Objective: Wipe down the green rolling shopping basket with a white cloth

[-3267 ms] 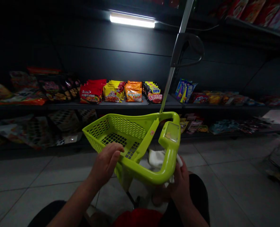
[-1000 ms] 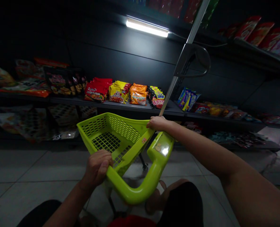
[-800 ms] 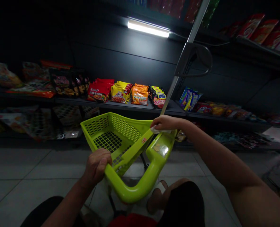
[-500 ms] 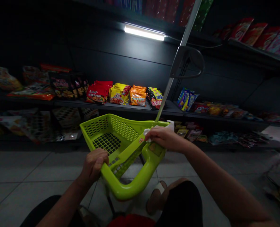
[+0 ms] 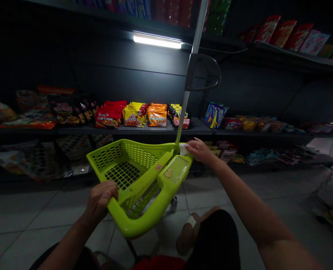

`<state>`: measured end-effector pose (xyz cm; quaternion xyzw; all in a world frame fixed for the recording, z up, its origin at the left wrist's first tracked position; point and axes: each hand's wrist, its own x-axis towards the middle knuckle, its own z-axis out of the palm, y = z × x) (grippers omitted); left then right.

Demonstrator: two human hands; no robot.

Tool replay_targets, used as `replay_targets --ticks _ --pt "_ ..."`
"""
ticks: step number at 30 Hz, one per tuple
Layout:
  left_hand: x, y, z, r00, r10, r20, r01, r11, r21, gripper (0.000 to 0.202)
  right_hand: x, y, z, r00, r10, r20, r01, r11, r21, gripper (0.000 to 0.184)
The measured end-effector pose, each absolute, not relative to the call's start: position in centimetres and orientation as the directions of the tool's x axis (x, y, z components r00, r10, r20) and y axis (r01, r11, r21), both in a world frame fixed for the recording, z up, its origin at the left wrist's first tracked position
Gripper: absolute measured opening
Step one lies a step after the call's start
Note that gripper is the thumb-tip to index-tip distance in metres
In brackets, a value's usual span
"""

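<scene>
A lime-green shopping cart (image 5: 143,226) with a latticed basket stands tilted in view before me. My left hand (image 5: 102,198) is closed around the left side of its handle. At the cart's right rear corner, near the foot of a metal pole (image 5: 185,101), my right hand (image 5: 198,150) presses a white cloth (image 5: 184,149) against the green plastic. Part of the cloth is hidden under the fingers. Between the hands lies a clear-covered panel (image 5: 176,168) on the handle. A dark grey loop handle (image 5: 202,73) is fixed to the pole.
Behind the cart runs a dark shelf (image 5: 143,129) with red, yellow and orange noodle packets (image 5: 157,115). More bagged snacks fill the lower shelf and upper right shelf. A light tube (image 5: 157,40) glows above. My knee (image 5: 218,240) is close below the cart, over a tiled floor (image 5: 42,210).
My right hand and the white cloth have moved from the handle panel out to the cart's right rear corner, uncovering the panel. The cart appears farther left in view; my left hand keeps its grip.
</scene>
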<state>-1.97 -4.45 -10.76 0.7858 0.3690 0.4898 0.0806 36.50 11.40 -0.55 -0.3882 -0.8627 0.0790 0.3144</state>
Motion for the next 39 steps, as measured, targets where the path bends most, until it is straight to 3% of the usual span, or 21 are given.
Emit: replay_targets --ticks 6,11,14,16,18,20,21,23,26,30,34,36,39 --pt "-2.9 -5.3 -10.9 0.184 0.709 0.681 0.533 -0.654 0.537 0.047 34.0 5.2 -3.1 -0.352 0.619 0.702 0.508 0.756 -0.412 0.029" --pt "-4.9 -5.9 -10.8 0.209 0.746 0.632 0.522 -0.632 0.573 0.047 35.8 9.3 -1.4 -0.611 0.521 0.596 0.440 0.849 -0.292 0.038" --pt "-4.9 -5.7 -10.7 0.217 0.759 0.614 0.528 -0.621 0.580 0.046 37.4 14.2 -1.0 -0.669 0.521 0.530 0.388 0.853 -0.349 0.045" --pt "-4.2 -5.4 -10.6 0.215 0.754 0.621 0.530 -0.624 0.575 0.046 37.4 15.5 -1.9 -0.493 0.633 0.596 0.385 0.774 -0.504 0.047" --pt "-3.3 -5.2 -10.6 0.200 0.746 0.636 0.539 -0.625 0.564 0.047 36.5 15.1 -3.7 -0.080 0.746 0.661 0.313 0.648 -0.694 0.046" --pt "-2.4 -5.0 -10.5 0.182 0.738 0.650 0.548 -0.625 0.556 0.048 34.7 13.4 -5.7 0.352 0.757 0.550 0.088 0.558 -0.825 0.041" --pt "-1.9 -4.9 -10.5 0.175 0.734 0.656 0.551 -0.625 0.553 0.049 33.6 12.2 -6.5 0.483 0.752 0.448 -0.050 0.535 -0.843 0.037" --pt "-1.1 -4.7 -10.4 0.163 0.732 0.661 0.562 -0.620 0.548 0.049 31.5 9.6 -7.6 0.571 0.777 0.266 -0.301 0.499 -0.812 0.038" --pt "-0.2 -4.3 -10.6 0.156 0.746 0.648 0.583 -0.599 0.549 0.049 29.0 5.6 -7.9 0.510 0.854 0.107 -0.545 0.416 -0.728 0.048" --pt "0.5 -4.0 -10.8 0.148 0.742 0.653 0.585 -0.598 0.548 0.050 27.1 -0.6 -7.5 0.347 0.937 -0.045 -0.698 0.226 -0.679 0.052" --pt "0.9 -4.0 -10.6 0.145 0.721 0.678 0.586 -0.615 0.528 0.050 24.7 -8.8 -9.7 0.084 0.978 -0.192 -0.724 -0.072 -0.686 0.068" --pt "0.9 -4.2 -10.4 0.142 0.719 0.680 0.591 -0.613 0.525 0.050 23.4 -12.3 -11.5 -0.085 0.981 -0.174 -0.667 -0.186 -0.722 0.075" --pt "0.7 -4.5 -10.2 0.141 0.730 0.669 0.599 -0.601 0.529 0.049 22.0 -14.4 -12.9 -0.249 0.964 -0.098 -0.575 -0.228 -0.786 0.075"
